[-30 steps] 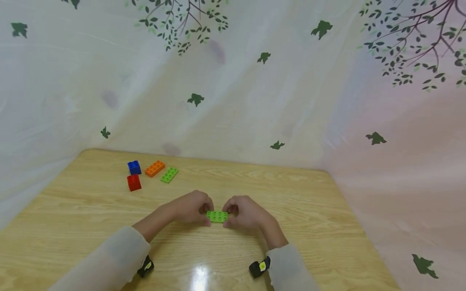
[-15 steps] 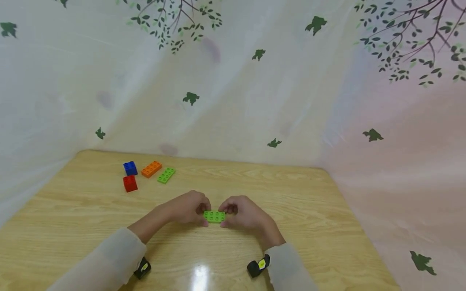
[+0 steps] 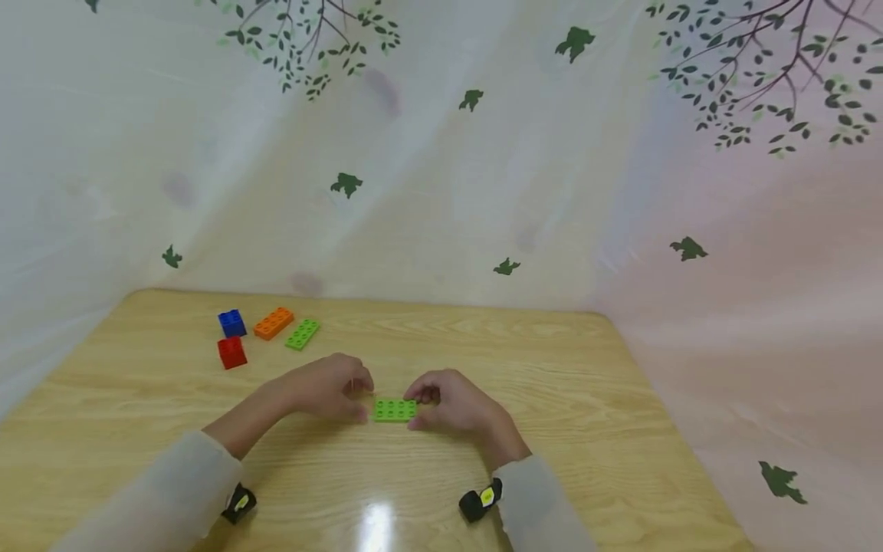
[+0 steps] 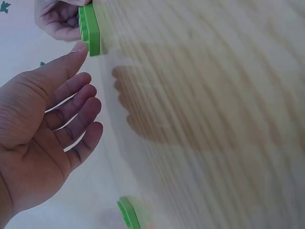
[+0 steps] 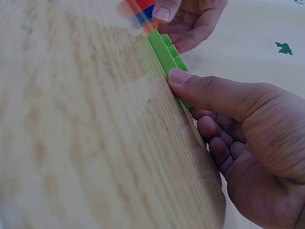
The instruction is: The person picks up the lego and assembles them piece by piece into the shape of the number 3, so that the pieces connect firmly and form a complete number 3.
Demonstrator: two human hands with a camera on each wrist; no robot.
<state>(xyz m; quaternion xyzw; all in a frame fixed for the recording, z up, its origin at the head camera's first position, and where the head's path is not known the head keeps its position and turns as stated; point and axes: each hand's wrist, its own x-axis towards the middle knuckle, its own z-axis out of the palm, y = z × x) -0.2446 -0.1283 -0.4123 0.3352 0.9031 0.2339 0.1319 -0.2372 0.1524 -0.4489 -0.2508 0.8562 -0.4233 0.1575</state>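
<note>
Standing toward the far left of the table (image 3: 552, 360) are a blue block (image 3: 231, 323), a red block (image 3: 232, 353) just nearer, then an orange brick (image 3: 274, 323) and a farther green brick (image 3: 302, 334). The left hand (image 3: 331, 389), fingers relaxed and apart from the thumb, holds nothing. Just beside it, between both hands, is a nearer green brick (image 3: 395, 410), its right end pinched by the right hand (image 3: 455, 404).

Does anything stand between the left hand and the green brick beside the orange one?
Nothing visible does: only tabletop lies between the left hand and that green brick. The orange brick is beyond it.
</note>
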